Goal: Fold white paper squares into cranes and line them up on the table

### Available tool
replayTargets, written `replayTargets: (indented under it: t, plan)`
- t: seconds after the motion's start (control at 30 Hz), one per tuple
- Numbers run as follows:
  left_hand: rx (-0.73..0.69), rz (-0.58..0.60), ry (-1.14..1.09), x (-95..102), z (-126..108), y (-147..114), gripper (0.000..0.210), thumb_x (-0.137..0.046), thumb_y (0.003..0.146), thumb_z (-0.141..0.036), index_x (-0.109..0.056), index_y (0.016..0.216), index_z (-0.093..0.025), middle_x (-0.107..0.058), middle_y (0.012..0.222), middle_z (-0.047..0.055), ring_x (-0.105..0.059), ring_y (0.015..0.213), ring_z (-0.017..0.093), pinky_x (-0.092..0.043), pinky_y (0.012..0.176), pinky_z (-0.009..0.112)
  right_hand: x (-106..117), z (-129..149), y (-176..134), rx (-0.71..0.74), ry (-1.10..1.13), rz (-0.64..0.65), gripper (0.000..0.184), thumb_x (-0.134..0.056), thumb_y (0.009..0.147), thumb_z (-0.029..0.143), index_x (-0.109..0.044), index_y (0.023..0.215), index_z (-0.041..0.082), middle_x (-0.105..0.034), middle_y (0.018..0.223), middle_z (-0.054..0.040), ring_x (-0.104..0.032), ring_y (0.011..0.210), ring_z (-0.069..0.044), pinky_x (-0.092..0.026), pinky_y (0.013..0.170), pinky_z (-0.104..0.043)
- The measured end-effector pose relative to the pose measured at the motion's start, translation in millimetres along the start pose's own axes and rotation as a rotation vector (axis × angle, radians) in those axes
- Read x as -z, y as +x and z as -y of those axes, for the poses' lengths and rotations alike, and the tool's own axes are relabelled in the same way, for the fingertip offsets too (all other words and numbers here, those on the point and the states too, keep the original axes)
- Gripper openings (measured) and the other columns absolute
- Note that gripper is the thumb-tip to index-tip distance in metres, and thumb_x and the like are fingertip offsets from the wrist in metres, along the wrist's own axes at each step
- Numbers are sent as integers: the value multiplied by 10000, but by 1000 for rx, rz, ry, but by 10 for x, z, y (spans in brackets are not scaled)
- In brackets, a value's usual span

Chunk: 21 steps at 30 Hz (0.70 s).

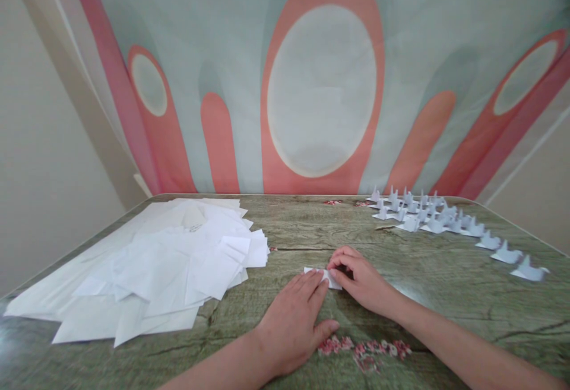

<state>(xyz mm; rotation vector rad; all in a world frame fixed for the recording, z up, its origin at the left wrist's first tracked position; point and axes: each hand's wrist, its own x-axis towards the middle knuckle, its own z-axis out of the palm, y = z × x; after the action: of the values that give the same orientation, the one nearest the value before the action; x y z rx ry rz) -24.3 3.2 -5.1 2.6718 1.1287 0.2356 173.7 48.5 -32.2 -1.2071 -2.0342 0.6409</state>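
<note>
A small piece of folded white paper (333, 281) lies on the table in front of me, mostly covered by my fingers. My left hand (297, 314) rests flat with its fingertips pressing on the paper's left part, the thumb spread away from them. At the right end of the paper, my right hand (358, 277) has its thumb and index finger closed in a pinch on it. How the paper is folded under the fingers cannot be made out.
A large spread pile of white paper sheets (164, 265) covers the table's left side. Several folded white paper birds (434, 224) stand in rows at the back right. The wood-patterned table (445, 283) has printed pink flowers. A patterned backdrop (249, 81) hangs behind its far edge.
</note>
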Motion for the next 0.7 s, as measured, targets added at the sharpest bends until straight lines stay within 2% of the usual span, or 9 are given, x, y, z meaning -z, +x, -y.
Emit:
replayTargets:
  t: [0.33, 0.5, 0.7]
  plan:
    - [-17, -24, 15, -8, 17, 20, 569, -334, 887, -503, -291, 1357, -185, -339, 1408, 87, -289, 1296, 219, -231, 1074, 371, -1, 24, -56, 80, -40, -25, 120, -504, 833, 228, -608, 883, 196, -564, 926, -62, -517, 899, -189, -427, 799, -352]
    - [-15, -44, 19, 32, -3, 28, 529, -339, 891, -486, -328, 1327, -188, -389, 1377, 77, -327, 1271, 208, -234, 1066, 382, 10, 84, -156, 203, -201, -34, 167, -494, 837, 187, -627, 933, 216, -590, 975, -74, -509, 940, -211, -402, 824, -394]
    - [14, -72, -27, 75, 13, 48, 534, -461, 850, -433, -323, 1291, -167, -474, 1296, 82, -412, 1198, 210, -273, 1036, 385, 38, 129, -205, 314, -334, 19, 205, -487, 841, 152, -628, 972, 223, -635, 942, -67, -532, 899, -208, -392, 803, -389]
